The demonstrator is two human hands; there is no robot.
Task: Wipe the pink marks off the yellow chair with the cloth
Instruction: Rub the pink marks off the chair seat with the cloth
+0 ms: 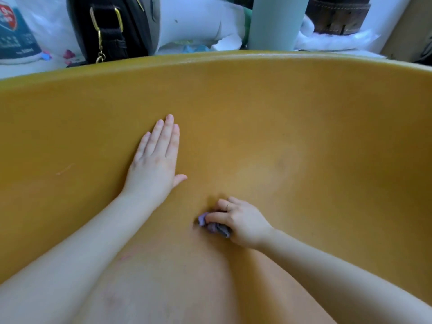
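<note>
The yellow chair [304,108] fills most of the view, its curved shell seen from close above. My left hand [156,157] lies flat on the shell, fingers straight and together, pointing away from me. My right hand [240,220] grips a small crumpled purple-grey cloth [214,224] and presses it onto the chair near the middle of the seat. A faint pink mark [127,256] shows on the seat between my forearms. Another thin pale scratch-like mark [65,169] sits on the shell at the left.
Behind the chair's rim lie a black bag with brass clasps [109,29], a pale green cylinder [275,22], white bags and packaging [21,31], and a brown object [339,17] at the back right.
</note>
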